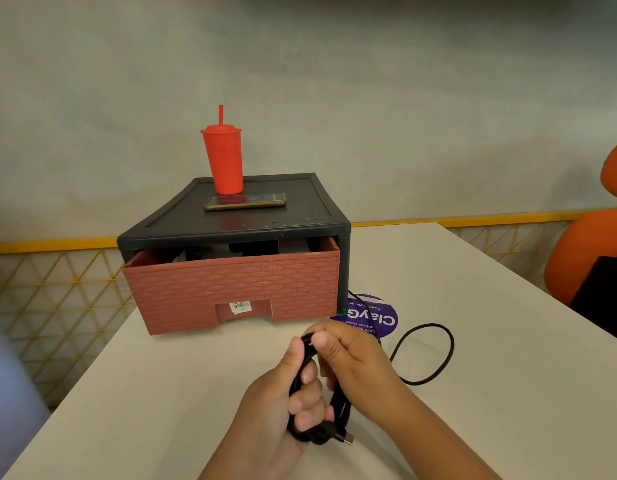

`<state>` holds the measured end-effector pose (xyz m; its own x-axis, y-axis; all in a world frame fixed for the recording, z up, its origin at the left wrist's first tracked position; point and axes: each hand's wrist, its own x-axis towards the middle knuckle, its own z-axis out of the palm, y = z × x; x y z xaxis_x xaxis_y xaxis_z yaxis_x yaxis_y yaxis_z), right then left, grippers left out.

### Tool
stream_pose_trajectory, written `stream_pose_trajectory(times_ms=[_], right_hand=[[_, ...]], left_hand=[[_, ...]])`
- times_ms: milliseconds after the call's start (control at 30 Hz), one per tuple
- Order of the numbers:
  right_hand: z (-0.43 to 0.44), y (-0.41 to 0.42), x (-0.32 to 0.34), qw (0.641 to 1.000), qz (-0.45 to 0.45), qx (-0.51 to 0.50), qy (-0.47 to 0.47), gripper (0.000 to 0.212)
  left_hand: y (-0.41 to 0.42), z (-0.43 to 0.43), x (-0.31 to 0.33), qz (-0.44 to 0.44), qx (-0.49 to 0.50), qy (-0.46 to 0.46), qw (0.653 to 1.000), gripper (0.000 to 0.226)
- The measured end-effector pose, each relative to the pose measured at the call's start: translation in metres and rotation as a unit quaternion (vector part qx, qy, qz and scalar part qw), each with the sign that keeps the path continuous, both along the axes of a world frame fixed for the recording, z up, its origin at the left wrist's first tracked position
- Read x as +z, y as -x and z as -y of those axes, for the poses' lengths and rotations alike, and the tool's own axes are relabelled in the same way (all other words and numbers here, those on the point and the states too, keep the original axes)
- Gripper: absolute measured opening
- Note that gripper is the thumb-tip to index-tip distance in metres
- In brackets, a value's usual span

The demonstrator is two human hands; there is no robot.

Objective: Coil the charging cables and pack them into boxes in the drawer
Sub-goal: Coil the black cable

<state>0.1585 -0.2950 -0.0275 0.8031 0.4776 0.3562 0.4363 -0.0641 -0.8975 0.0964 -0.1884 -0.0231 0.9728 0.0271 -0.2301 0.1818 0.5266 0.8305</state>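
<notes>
Head view shows the fingers (305,419) of the left hand (283,393) curled round the lower part of a black charging cable (338,407) that is wound into a coil, gripping it just above the counter (161,393). The right hand (352,355) pinches the top of the same coil, with the thumb on the near side and the other fingers wrapped over the far side. A plug (348,440) sticks out at the bottom of the coil, pointing right. The uncoiled rest of the cable runs out from behind the right hand in a wide loop (447,355) lying on the counter. Just beyond the hands, a round purple sticker (373,317) with white lettering lies beside the front right corner of a black cabinet (231,220). The cabinet's reddish, brick-patterned drawer (237,285) is pulled partly out, with dark boxes (255,245) inside. On top of the cabinet stands a red cup (224,161) with a straw, and a phone (244,200) lies flat just in front of it.
</notes>
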Motion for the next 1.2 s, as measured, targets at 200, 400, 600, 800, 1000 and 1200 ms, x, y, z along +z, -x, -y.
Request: stream_pose_trajectory(times_ms=[200, 400, 600, 800, 1000, 1200], right_hand=[[-0.014, 0.006, -0.003, 0.996, 0.02, -0.076, -0.036, 0.03], [-0.013, -0.003, -0.004, 0.996, 0.015, -0.074, -0.055, 0.043], [0.011, -0.014, -0.016, 0.996, 0.054, -0.057, 0.039, 0.031], [0.002, -0.02, -0.034, 0.975, 0.097, -0.117, 0.161, 0.023], [-0.013, 0.0, -0.038, 0.938, 0.176, -0.037, 0.295, 0.027], [-0.019, 0.014, -0.028, 0.904, 0.3, 0.035, 0.302, 0.043]], left_hand=[[-0.003, -0.003, -0.001, 0.004, 0.026, 0.078, 0.997, 0.047], [-0.003, -0.006, -0.005, 0.032, 0.007, 0.107, 0.994, 0.04], [-0.01, -0.041, -0.009, 0.128, -0.026, 0.251, 0.959, 0.03], [-0.01, -0.073, -0.038, 0.225, -0.024, 0.231, 0.946, 0.061], [-0.01, -0.092, -0.033, 0.27, 0.083, 0.151, 0.947, 0.061], [-0.019, -0.06, -0.021, 0.227, 0.218, -0.124, 0.941, 0.049]])
